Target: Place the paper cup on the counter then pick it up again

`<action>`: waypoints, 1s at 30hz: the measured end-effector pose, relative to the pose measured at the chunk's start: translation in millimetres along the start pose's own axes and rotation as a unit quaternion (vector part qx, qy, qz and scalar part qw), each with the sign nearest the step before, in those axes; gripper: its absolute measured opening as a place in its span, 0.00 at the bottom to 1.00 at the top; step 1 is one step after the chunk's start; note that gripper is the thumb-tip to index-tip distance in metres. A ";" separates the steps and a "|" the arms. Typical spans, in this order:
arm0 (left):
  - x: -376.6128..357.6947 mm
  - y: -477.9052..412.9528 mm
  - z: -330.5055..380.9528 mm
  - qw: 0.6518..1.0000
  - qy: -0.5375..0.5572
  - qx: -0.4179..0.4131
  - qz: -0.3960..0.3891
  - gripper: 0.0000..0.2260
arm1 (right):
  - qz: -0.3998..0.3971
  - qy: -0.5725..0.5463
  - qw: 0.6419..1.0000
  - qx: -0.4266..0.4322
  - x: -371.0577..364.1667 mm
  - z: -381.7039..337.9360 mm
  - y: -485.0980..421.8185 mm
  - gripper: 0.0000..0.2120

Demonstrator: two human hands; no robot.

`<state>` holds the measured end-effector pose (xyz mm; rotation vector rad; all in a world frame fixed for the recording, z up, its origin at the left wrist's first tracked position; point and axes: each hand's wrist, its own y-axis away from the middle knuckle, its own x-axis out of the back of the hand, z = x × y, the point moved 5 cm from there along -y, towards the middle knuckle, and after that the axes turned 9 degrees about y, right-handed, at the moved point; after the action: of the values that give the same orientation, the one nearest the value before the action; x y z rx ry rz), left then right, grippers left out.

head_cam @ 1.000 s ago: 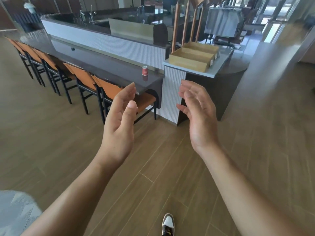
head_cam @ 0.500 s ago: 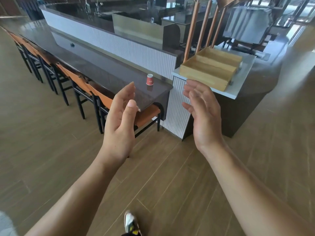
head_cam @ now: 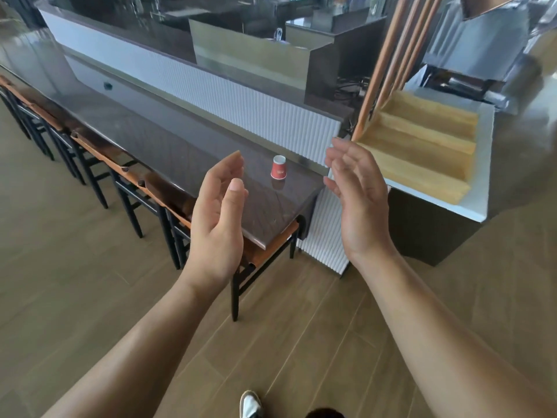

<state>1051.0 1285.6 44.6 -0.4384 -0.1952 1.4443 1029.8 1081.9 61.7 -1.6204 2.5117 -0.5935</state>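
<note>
My left hand (head_cam: 218, 220) and my right hand (head_cam: 358, 200) are raised in front of me, palms facing each other, fingers relaxed and holding nothing. Between them, farther off, a small red paper cup (head_cam: 278, 167) stands upside down near the end of a long dark bar counter (head_cam: 168, 146). Neither hand touches the cup or the counter.
Orange-seated black chairs (head_cam: 126, 176) line the counter's near side. A white ribbed wall (head_cam: 229, 95) backs the counter. To the right a white ledge holds wooden trays (head_cam: 422, 152), with slanted wooden posts (head_cam: 388, 55) behind. The floor is wood planks (head_cam: 75, 297); my shoe (head_cam: 250, 404) shows below.
The view has come closer to the counter, so the cup and counter end look larger and lie between my hands. Both hands keep the same open pose.
</note>
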 end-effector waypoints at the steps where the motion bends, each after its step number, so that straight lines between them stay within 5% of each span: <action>1: 2.3 -15.2 -8.1 1.000 -0.003 0.003 0.000 0.27 | 0.000 0.004 1.000 -0.003 -7.6 7.9 -12.4 0.28; 11: -1.3 -140.3 -111.6 0.999 -0.014 0.032 -0.006 0.22 | -0.009 0.016 0.998 -0.062 -57.1 117.6 -142.1 0.25; 30: -45.1 -323.0 -325.0 0.981 -0.066 0.170 0.068 0.22 | -0.143 0.172 0.959 -0.175 -124.4 385.6 -367.8 0.38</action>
<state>1466.1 1164.6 -113.4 -0.0770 -0.0212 1.6060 1508.0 956.3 -172.9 -2.2063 2.7722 -0.5155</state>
